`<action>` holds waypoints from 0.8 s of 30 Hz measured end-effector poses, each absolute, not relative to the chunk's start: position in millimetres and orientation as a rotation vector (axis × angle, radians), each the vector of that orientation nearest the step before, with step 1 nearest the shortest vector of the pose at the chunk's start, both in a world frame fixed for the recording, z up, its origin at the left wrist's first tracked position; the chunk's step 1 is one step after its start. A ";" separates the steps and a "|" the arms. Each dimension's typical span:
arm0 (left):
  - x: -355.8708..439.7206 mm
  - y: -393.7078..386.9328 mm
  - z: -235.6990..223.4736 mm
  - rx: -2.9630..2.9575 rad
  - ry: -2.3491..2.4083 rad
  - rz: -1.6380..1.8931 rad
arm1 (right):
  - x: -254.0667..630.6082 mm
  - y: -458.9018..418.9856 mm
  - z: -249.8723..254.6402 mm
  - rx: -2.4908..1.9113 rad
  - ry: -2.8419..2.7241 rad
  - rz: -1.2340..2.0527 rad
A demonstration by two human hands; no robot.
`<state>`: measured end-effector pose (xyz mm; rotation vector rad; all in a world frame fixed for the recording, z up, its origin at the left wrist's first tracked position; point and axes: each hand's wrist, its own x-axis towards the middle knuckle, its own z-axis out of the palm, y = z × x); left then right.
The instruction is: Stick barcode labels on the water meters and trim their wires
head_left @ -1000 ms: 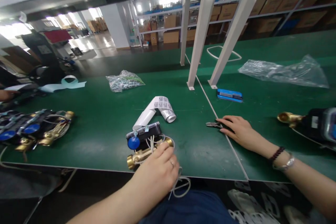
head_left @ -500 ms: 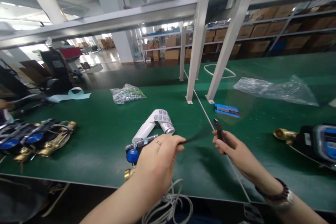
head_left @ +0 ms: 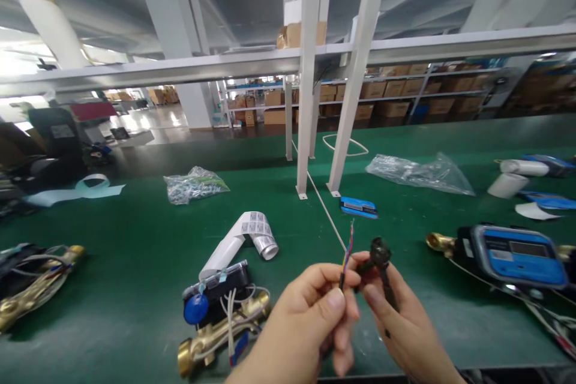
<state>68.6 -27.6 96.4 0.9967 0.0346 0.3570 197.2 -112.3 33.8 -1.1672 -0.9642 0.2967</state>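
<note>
My left hand [head_left: 310, 318] pinches the end of a thin cable [head_left: 347, 251] whose coloured wire ends stick upward. My right hand [head_left: 400, 324] is closed round small black cutting pliers [head_left: 381, 264], held right beside the cable end. Both hands hover above the green bench [head_left: 135, 264], close to each other. Below and left of them lies a brass water meter [head_left: 220, 318] with a black top, a blue cap and white wires. A roll of printed labels [head_left: 252, 237] lies just behind that meter.
A second meter with a blue display [head_left: 513, 252] sits at the right. More brass meters [head_left: 31, 282] lie at the left edge. A bag of small parts [head_left: 193, 185], a blue tool [head_left: 359, 207], a clear plastic bag [head_left: 418, 173] and white frame posts [head_left: 306, 102] stand farther back.
My right hand picked the pliers up off the bench. My left hand left the meter, took the cable end and raised it. Both hands came together; the view tilted upward.
</note>
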 end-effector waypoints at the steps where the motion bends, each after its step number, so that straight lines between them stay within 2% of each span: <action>1: 70.6 -28.2 88.4 0.989 0.076 0.327 | 196.1 -115.1 38.0 -1.109 -0.955 0.318; 6: 67.2 -31.5 62.3 1.342 0.275 0.385 | 184.6 -115.7 58.1 -0.929 -0.986 0.387; 11: 52.4 -30.7 70.5 1.772 0.398 0.584 | 170.2 -112.1 64.6 -1.130 -1.172 0.247; 16: 43.7 -27.6 71.2 1.369 0.505 0.405 | 173.2 -114.7 66.7 -1.254 -1.294 0.175; 20: 35.1 -25.8 64.2 1.066 0.559 0.528 | 182.2 -117.2 58.7 -1.410 -1.288 0.166; 24: 28.5 -24.6 62.6 0.978 0.572 0.587 | 178.6 -116.6 47.3 -1.599 -1.458 0.355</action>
